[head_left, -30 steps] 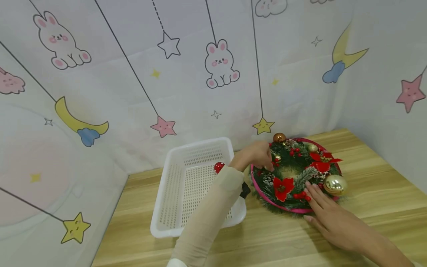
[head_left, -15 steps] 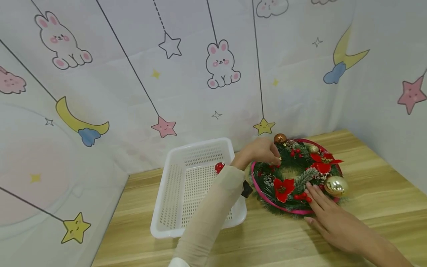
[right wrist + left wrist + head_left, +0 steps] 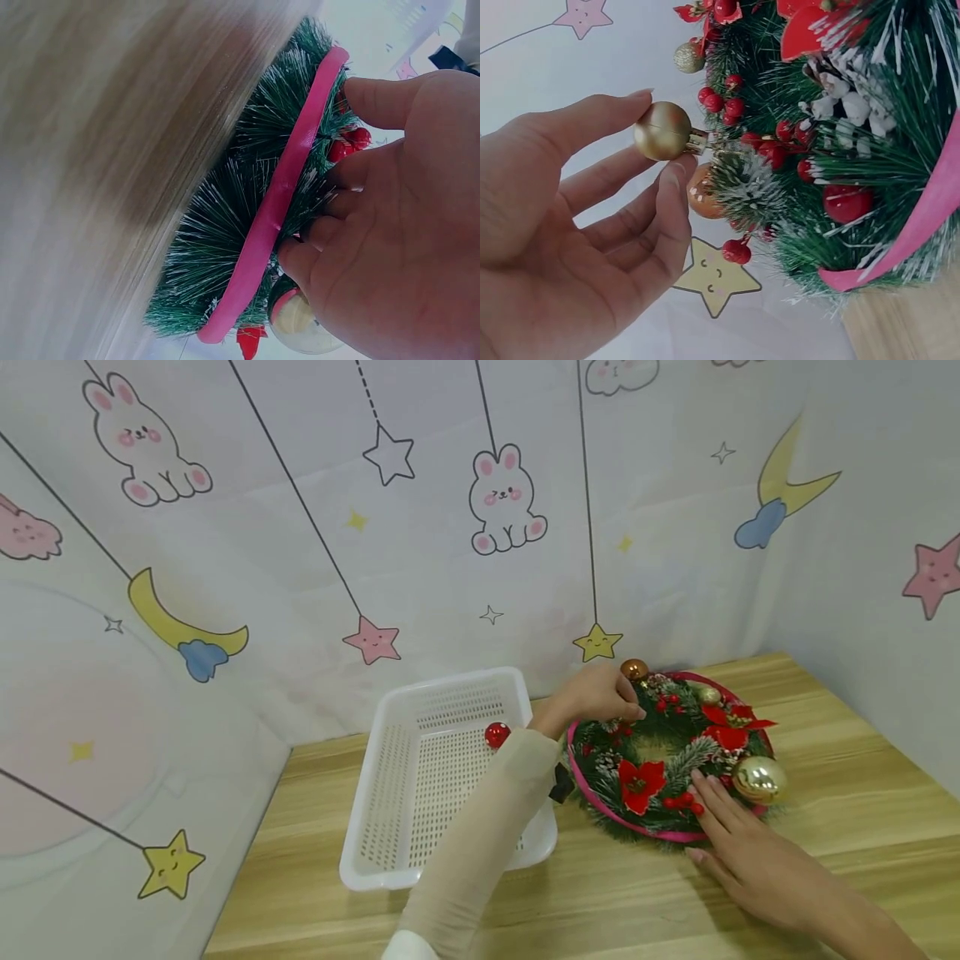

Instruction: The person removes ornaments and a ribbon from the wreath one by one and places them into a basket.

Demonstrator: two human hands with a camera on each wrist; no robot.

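Observation:
A green Christmas wreath (image 3: 686,764) with red poinsettias, berries, snowy pinecones and a pink band lies at the right of the table. Over its left side, my left hand (image 3: 603,693) pinches a small gold bauble (image 3: 662,131) between thumb and fingertips, as the left wrist view shows. The bauble's metal cap points at the wreath's berries and frosted sprig. My right hand (image 3: 757,860) rests on the wreath's front edge, fingers extended among the needles near a red berry cluster (image 3: 684,803). Beside it on the wreath sits a large shiny gold bauble (image 3: 760,779).
A white perforated plastic basket (image 3: 375,802) stands left of the wreath, partly behind my left sleeve. Inside is a red bauble (image 3: 497,735) with white spots. A copper bauble (image 3: 633,670) sits at the wreath's back edge. A printed curtain (image 3: 420,560) hangs behind the table.
My left hand has shifted a little right and up over the wreath, with the small gold bauble pinched in it. The right hand stays on the wreath's front edge.

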